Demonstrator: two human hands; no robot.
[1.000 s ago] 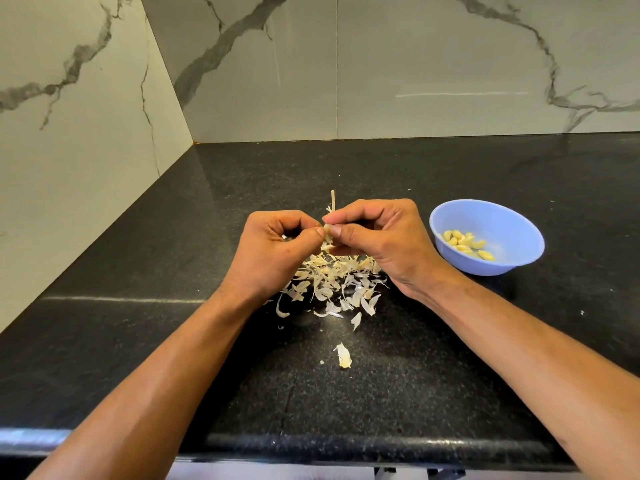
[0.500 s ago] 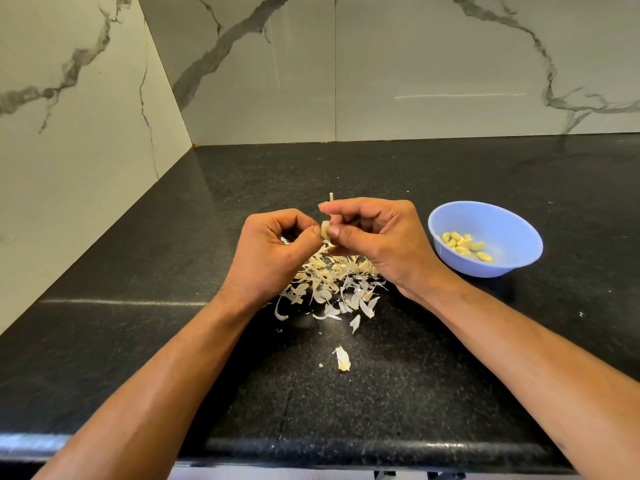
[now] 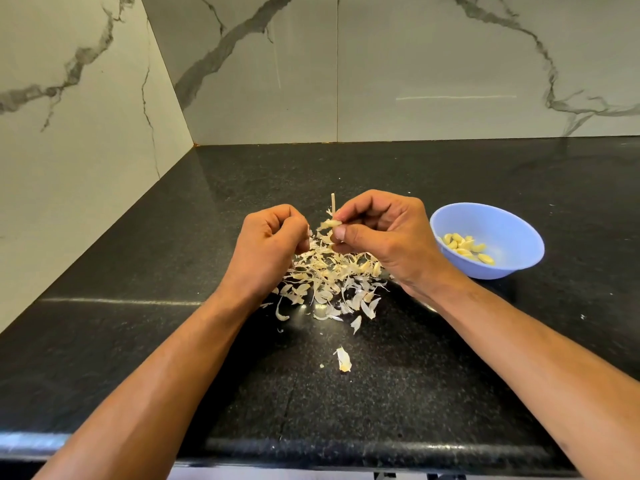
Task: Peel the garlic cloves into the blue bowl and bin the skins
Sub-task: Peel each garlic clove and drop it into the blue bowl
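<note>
A marble-veined wall panel (image 3: 69, 140) borders the black granite countertop (image 3: 138, 341) on the left. Moving right, the left hand (image 3: 268, 251) hovers above the counter with its fingers curled in; a sliver of pale skin shows at its fingertips, but whether it actually pinches that scrap cannot be told. Below and between both hands lies a heap of garlic skins (image 3: 332, 282), with one loose skin piece (image 3: 343, 359) lying apart, nearer the counter's front edge. Just right of the left hand, the right hand (image 3: 381, 233) pinches a partly peeled garlic clove (image 3: 330, 224) between thumb and fingers, with a thin stick (image 3: 333, 204) rising upright from the same grip. Farthest right, the blue bowl (image 3: 509, 223) sits on the counter, holding peeled cloves (image 3: 465, 247) in its bottom.
</note>
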